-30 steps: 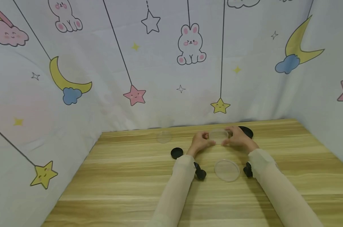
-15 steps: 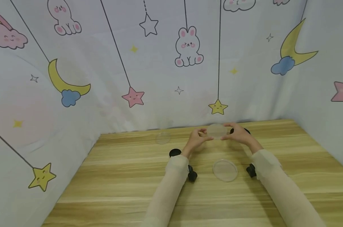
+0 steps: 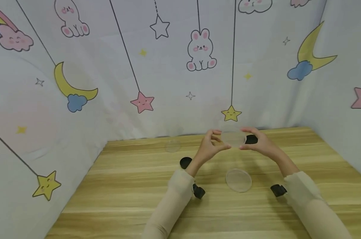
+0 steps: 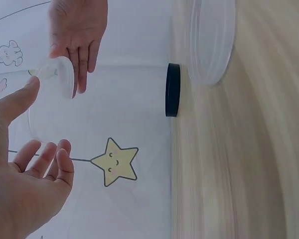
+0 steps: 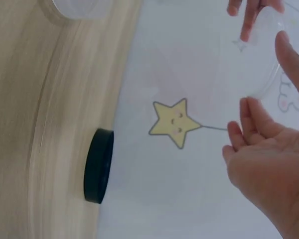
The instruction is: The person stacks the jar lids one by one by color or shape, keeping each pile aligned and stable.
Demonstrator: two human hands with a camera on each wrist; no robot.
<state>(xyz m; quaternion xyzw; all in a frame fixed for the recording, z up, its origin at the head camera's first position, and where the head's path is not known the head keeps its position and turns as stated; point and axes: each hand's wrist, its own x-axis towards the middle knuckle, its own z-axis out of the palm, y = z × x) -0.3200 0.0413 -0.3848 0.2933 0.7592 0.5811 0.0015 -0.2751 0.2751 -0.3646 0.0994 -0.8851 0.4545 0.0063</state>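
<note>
Item 1: clear dish [image 3: 233, 137], head view, R of ctr, just below mid-height; raised off the table [image 3: 132, 202], held btwn two hands. One piece or two stacked, we can't tell.

Item 2: L hand [image 3: 207, 148], thumb & fingers spread fairly wide, gripping dish's L edge; same grip seen at far L of the L wrist view.

Item 3: R hand [image 3: 264, 145], likewise spread, pinching dish's R edge; at R side of the R wrist view we find thumb above, fingertips below.

Item 4: R-side black lid [image 3: 252, 139], on table nr its back edge, partly hidden behind R hand.

Item 5: L-side black lid [image 3: 185, 162], flat on table, ctr of frame, just beside L wrist.

Item 6: lower clear disc [image 3: 238, 180], flat on table, below item 1, btwn the forearms.

Item 7: faint clear disc [image 3: 172, 146], on table, L of L hand, well apart; outline hard to read.

Item 8: white backdrop [image 3: 165, 73], upper frame, printed w/ stars, moons, rabbits
</note>
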